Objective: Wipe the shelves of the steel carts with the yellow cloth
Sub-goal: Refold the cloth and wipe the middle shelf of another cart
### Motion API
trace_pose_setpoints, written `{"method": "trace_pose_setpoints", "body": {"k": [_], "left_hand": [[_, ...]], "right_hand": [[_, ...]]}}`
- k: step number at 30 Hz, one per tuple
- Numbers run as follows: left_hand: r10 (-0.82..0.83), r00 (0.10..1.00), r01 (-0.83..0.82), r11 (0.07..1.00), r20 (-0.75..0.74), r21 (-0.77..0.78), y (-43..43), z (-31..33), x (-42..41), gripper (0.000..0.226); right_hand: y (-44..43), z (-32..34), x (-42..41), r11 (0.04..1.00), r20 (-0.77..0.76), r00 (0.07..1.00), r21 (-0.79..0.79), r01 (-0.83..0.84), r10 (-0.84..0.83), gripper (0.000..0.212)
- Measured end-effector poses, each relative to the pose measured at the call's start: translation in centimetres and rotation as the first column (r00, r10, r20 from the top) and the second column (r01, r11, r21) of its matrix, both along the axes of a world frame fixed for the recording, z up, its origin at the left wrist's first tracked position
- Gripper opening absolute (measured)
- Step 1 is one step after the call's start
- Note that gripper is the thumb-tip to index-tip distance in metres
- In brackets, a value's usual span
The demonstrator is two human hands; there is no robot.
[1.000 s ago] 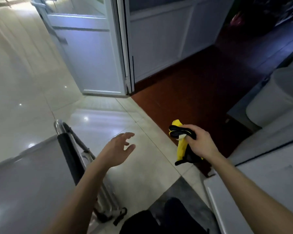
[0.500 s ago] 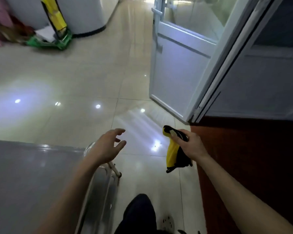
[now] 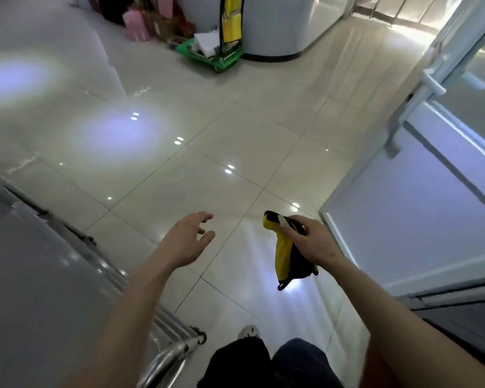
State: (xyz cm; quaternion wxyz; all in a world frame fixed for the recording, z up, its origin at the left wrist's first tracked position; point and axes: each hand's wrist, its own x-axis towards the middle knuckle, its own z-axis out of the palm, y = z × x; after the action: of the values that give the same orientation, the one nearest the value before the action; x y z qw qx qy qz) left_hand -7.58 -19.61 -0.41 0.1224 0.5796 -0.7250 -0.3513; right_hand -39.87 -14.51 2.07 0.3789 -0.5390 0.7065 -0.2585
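Observation:
My right hand grips a bunched yellow cloth with black edging, which hangs down from the fist above the tiled floor. My left hand hovers in the air with its fingers loosely spread and holds nothing. It is just right of a steel cart, whose flat grey top shelf fills the lower left. The cart's round steel handle shows at the bottom, beside my knees.
A white-framed glass door stands open on the right. At the far end of the glossy tiled floor a green trolley with yellow items stands against a curved white counter. Pink bags lie beside it.
The view has swung left, from the red floor and door to the open tiled hall. Both hands keep their poses, the right one still gripping the cloth.

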Motion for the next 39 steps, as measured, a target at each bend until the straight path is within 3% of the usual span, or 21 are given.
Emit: {"method": "trace_pose_setpoints", "body": {"k": [7, 13, 16, 21, 24, 25, 27, 29, 32, 37, 39], "left_hand": [[0.246, 0.969, -0.247, 0.969, 0.015, 0.033, -8.2, -0.5, 4.2, 0.045], [0.566, 0.823, -0.569, 0.818, 0.059, 0.084, -14.1, -2.3, 9.3, 0.046], [0.771, 0.637, -0.759, 0.629, -0.010, 0.168, -15.1, -2.5, 11.5, 0.039], [0.978, 0.154, -0.916, 0.194, -0.140, 0.351, -15.3, -4.0, 13.5, 0.028], [0.975, -0.169, -0.864, -0.078, -0.141, 0.498, -15.5, -5.1, 15.0, 0.056], [0.964, -0.236, -0.825, -0.131, -0.125, 0.550, -15.6, -5.6, 15.6, 0.068], [0.951, -0.285, -0.769, -0.154, -0.117, 0.621, -15.9, -6.4, 16.8, 0.085], [0.928, -0.349, -0.732, -0.184, -0.128, 0.656, -16.4, -7.1, 18.0, 0.085], [0.881, -0.463, -0.697, -0.293, -0.098, 0.655, -16.9, -7.8, 18.7, 0.045], [0.890, -0.455, -0.821, -0.403, -0.037, 0.405, -16.8, -7.5, 17.2, 0.022], [0.903, -0.430, -0.853, -0.401, -0.014, 0.335, -17.3, -7.5, 15.6, 0.014]], "right_hand": [[-18.3, -0.5, 5.0, 0.961, -0.009, 0.961, 0.031, -0.276, 0.276, 0.027], [-34.2, -3.0, 14.0, 0.776, -0.012, 0.777, 0.049, -0.628, 0.630, 0.018], [-39.8, -3.4, 20.0, 0.606, -0.012, 0.606, 0.065, -0.793, 0.795, 0.023], [-44.0, -3.8, 31.3, 0.204, -0.047, 0.201, 0.081, -0.976, 0.979, 0.034], [-43.8, -4.2, 37.2, -0.034, -0.030, -0.037, 0.092, -0.995, 0.999, 0.031], [-43.4, -4.5, 38.8, -0.113, -0.022, -0.116, 0.098, -0.989, 0.993, 0.029], [-42.6, -5.2, 41.4, -0.240, -0.015, -0.242, 0.092, -0.966, 0.970, 0.027], [-42.0, -5.7, 43.2, -0.333, 0.003, -0.334, 0.072, -0.940, 0.943, 0.026], [-41.6, -6.4, 44.7, -0.472, -0.011, -0.473, 0.049, -0.880, 0.881, 0.032], [-42.8, -7.2, 46.6, -0.705, 0.061, -0.703, 0.122, -0.699, 0.708, 0.048], [-43.4, -7.6, 47.9, -0.732, 0.147, -0.718, 0.156, -0.663, 0.681, 0.039]]}}
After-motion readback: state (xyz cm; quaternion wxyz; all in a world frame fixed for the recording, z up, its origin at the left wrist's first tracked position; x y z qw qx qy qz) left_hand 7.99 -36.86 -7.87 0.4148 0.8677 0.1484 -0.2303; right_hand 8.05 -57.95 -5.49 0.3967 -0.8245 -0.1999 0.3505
